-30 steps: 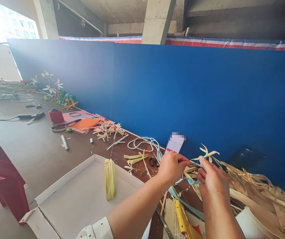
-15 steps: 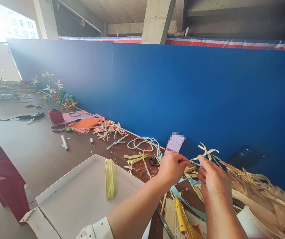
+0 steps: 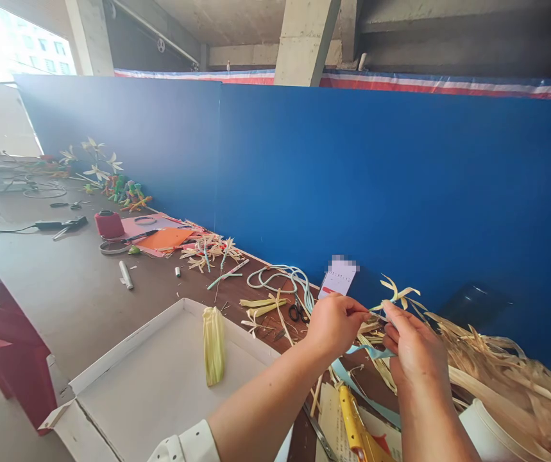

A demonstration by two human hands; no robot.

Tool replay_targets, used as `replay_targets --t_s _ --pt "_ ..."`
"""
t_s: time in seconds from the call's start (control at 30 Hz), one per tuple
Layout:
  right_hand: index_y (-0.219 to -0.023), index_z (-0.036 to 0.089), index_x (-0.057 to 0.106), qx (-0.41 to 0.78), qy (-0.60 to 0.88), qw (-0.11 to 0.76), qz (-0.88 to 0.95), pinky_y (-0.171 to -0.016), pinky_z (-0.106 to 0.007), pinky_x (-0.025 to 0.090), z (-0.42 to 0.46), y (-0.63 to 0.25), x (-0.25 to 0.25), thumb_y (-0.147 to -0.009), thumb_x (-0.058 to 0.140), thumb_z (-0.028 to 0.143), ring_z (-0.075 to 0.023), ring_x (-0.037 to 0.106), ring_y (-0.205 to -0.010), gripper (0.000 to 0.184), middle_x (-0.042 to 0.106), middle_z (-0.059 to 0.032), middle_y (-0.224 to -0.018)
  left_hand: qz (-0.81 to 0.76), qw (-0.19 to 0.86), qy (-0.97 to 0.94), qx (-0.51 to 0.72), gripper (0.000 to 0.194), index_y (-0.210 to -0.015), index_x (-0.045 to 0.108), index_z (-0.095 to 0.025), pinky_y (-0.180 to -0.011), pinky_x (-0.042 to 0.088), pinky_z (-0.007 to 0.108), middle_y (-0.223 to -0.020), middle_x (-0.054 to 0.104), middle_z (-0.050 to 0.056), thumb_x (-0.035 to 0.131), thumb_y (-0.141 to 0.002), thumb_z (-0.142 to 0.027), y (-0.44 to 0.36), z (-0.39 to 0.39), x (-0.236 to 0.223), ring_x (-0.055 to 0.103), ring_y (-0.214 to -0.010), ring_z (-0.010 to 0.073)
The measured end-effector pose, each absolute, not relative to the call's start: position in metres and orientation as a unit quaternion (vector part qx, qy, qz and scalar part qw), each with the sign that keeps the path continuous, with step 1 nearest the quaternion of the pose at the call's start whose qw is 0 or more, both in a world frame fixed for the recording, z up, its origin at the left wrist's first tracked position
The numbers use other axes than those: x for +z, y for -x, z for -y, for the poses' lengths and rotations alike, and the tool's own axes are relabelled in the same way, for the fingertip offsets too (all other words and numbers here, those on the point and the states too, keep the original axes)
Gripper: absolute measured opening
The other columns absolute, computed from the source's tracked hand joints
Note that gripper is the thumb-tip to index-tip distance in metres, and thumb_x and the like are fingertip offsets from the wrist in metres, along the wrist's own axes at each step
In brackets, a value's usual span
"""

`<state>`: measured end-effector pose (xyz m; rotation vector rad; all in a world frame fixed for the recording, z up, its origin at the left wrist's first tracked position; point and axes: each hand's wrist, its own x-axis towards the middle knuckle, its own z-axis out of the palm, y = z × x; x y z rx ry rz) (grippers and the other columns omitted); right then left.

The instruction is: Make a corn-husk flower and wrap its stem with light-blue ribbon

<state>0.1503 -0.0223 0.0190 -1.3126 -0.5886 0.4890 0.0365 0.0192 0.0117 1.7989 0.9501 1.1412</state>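
Observation:
My right hand [image 3: 414, 340] is closed, thumb and fingers pinching a corn-husk flower [image 3: 403, 294] just under its pale, spread petals. To its left, my left hand [image 3: 337, 324] is closed too, with the fingertips pinched on the thin stem of the same flower. The fingers partly hide that stem. A light blue paper strip [image 3: 371, 351] trails below the right hand and down to the table. Beneath the hands lie loose husk strips and a yellow glue gun [image 3: 355, 423]. Black-handled scissors [image 3: 297, 312] rest left of my left hand.
An open white box lid [image 3: 150, 366] holds a folded green husk [image 3: 213, 346]. A phone [image 3: 337, 279] showing a timer leans on the blue partition [image 3: 400, 179]. Dry husks [image 3: 501, 372] heap at the right, near a white container [image 3: 491, 433]. Finished flowers [image 3: 212, 253] lie farther left.
The flower's petals have shifted very slightly to the left. Both hands keep their pinch in nearly the same place.

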Motion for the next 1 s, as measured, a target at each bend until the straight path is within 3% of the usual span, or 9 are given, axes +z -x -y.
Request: replay_targets --t_s 0.17,0.6,1.0 --pt "-0.073 0.016 0.066 0.247 0.585 0.732 0.246 -0.036 -0.022 0.031 0.0226 -0.15 0.019 -0.047 0.083 0.04 -0.0093 0.044 -0.043 0.039 0.05 0.005 -0.049 -0.386 0.442 -0.674 0.449 0.017 -0.075 0.064 -0.02 -0.056 0.036 0.023 -0.068 0.062 -0.004 0.067 -0.069 -0.036 -0.0387 -0.0197 0.0105 0.052 -0.061 0.01" --pt "-0.074 0.017 0.067 0.293 0.581 0.723 0.232 -0.039 -0.021 0.036 0.0247 -0.1464 0.0226 -0.044 0.085 0.034 -0.0086 0.046 -0.044 0.038 0.055 0.0046 -0.052 -0.352 0.478 -0.643 0.484 0.02 -0.072 0.059 -0.018 -0.055 0.037 0.022 -0.065 0.06 -0.004 0.068 -0.068 -0.036 -0.0417 -0.0206 0.0059 0.052 -0.059 0.0095" --pt "-0.073 0.016 0.066 0.328 0.561 0.725 0.225 -0.037 -0.015 0.03 0.0235 -0.153 0.0193 -0.048 0.084 0.033 -0.0049 0.042 -0.047 0.036 0.056 0.0039 -0.06 -0.331 0.497 -0.63 0.497 0.019 -0.074 0.059 -0.017 -0.056 0.038 0.021 -0.066 0.06 -0.003 0.066 -0.07 -0.034 -0.042 -0.0173 0.0088 0.052 -0.061 0.0093"
